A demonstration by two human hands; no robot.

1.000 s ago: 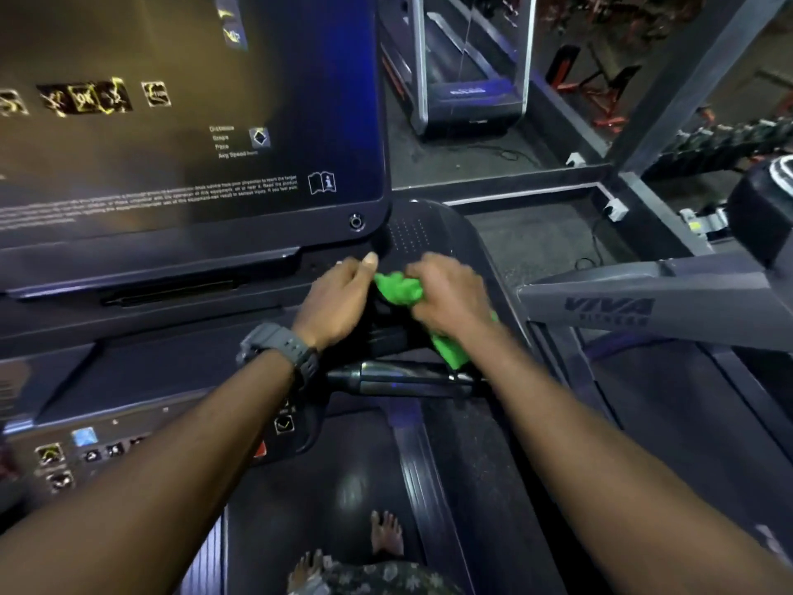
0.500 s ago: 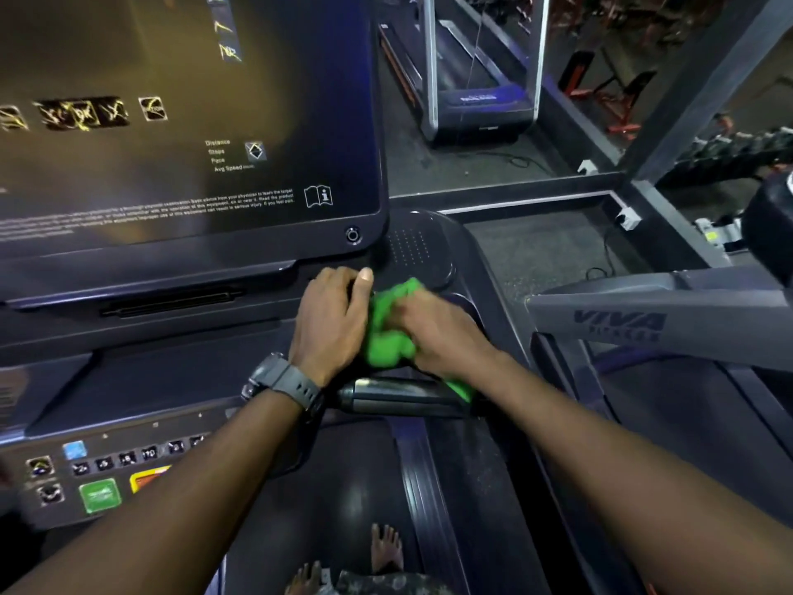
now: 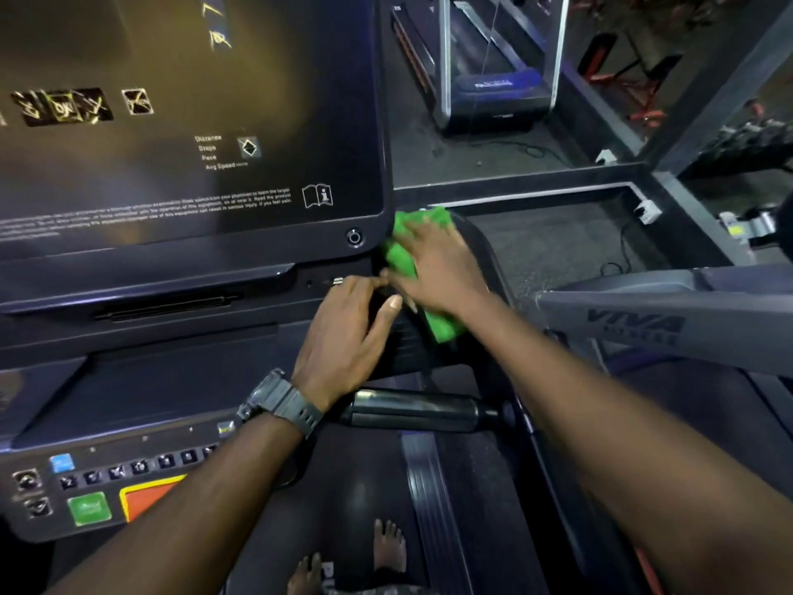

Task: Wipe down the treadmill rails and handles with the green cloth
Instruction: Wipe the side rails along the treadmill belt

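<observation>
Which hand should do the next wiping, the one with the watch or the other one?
The right hand, the one without the watch. It already lies flat on the green cloth, pressing it to the console corner. The left hand holds no cloth.

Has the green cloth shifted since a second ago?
Yes. The green cloth has slid up, from beside the metal grip bar to the screen corner.
</observation>
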